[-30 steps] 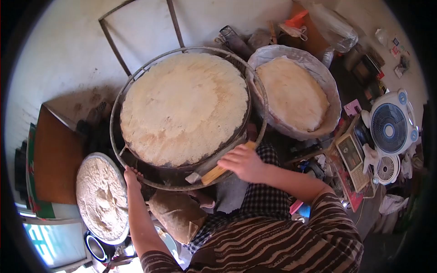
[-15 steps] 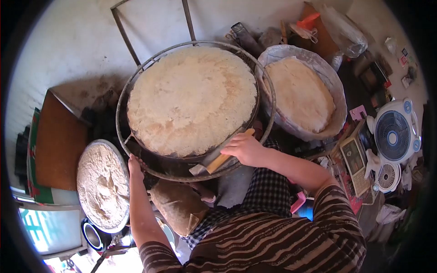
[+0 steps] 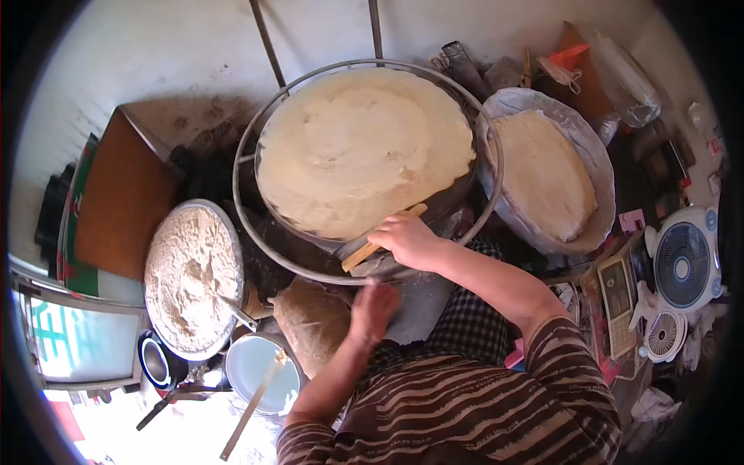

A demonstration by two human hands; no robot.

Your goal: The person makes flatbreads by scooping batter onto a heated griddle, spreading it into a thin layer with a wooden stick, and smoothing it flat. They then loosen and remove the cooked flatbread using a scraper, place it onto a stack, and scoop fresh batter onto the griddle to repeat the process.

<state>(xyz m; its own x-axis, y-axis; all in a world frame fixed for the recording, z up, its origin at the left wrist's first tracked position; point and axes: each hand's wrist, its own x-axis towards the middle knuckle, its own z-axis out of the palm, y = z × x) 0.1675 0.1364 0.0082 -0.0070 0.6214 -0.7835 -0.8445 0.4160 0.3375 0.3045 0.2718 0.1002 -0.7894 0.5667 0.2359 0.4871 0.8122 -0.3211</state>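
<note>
A large round pale flatbread (image 3: pixel 364 147) covers a dark griddle (image 3: pixel 446 203), whose bare surface shows at the lower right. Around the griddle runs a metal ring (image 3: pixel 246 232). My right hand (image 3: pixel 407 240) is closed on a wooden scraper (image 3: pixel 360 254) at the griddle's near edge. Blurred by motion, my left hand (image 3: pixel 376 311) is just below the near side of the ring, close to the scraper; its fingers are not clear. At the left stands a wide basin of batter (image 3: pixel 190 279) with a utensil handle over its rim.
A plastic-lined basket (image 3: pixel 604 182) of flatbreads stands to the right. At lower left is a pail (image 3: pixel 291 372) of whitish liquid with a long stick (image 3: pixel 252 411). A brown sack (image 3: pixel 310 322) sits by my legs. A fan (image 3: pixel 682 263) stands far right.
My left hand has left the ring's left side and moved right, toward the scraper. The flatbread's browned patches have shifted, and bare griddle now shows at lower right. The whole view has shifted.
</note>
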